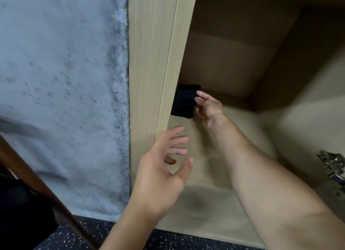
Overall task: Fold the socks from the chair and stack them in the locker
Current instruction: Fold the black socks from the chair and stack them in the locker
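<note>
Inside, one locker [233, 66], one black folded-sock stack [183, 101], right hand [209, 107] touching, left hand [164, 167] spread

I'm in a plain room, likely a home or dorm: a pale wood-look locker [153, 62] with a metal hinge [331, 165], a rough grey-blue wall [61, 81], a dark speckled floor [87, 234], and a brown wooden chair [37, 182].
</note>
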{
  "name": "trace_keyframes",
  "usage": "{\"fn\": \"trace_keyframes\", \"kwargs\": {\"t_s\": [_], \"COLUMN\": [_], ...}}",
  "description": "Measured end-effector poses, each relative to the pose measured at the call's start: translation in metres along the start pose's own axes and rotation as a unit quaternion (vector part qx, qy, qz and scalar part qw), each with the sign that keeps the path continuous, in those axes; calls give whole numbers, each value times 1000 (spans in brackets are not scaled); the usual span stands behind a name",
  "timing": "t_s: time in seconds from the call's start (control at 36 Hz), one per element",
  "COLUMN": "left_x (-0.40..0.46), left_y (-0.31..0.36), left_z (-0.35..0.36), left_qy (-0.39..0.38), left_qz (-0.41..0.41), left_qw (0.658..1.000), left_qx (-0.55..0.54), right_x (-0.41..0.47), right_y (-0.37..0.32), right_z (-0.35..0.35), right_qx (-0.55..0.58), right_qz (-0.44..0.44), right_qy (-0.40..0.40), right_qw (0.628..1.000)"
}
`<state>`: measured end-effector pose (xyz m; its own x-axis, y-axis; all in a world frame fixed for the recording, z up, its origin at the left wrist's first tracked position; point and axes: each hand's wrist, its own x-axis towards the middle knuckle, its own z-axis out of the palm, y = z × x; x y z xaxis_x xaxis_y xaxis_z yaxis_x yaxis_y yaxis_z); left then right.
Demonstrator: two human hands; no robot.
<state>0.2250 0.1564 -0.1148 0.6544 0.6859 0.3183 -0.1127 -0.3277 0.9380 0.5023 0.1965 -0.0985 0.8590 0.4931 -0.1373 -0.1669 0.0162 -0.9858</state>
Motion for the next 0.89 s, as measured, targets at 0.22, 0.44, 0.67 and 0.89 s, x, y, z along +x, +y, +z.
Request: {"fn": "trace_keyframes", "kwargs": {"t_s": [0.22, 0.44, 0.67, 0.89], "left_x": [1, 1, 0, 2], "left_y": [2, 4, 7, 5], "left_z": [-3, -2, -2, -2], "left_qy": [-5, -5, -6, -4], "left_qz": [0, -4, -6, -4], "left_qw": [1000, 1000, 1000, 1000], "left_qx": [23, 25, 28, 28], "right_x": [22, 32, 38, 33], "right_y": [14, 23, 31, 33], "right_z": [8, 4, -7, -5], "right_qx": [0, -98, -120, -88], "right_qz": [19, -33, -46, -17], "right_qy": [0, 16, 13, -11], "right_qw": [1000, 995, 992, 996]}}
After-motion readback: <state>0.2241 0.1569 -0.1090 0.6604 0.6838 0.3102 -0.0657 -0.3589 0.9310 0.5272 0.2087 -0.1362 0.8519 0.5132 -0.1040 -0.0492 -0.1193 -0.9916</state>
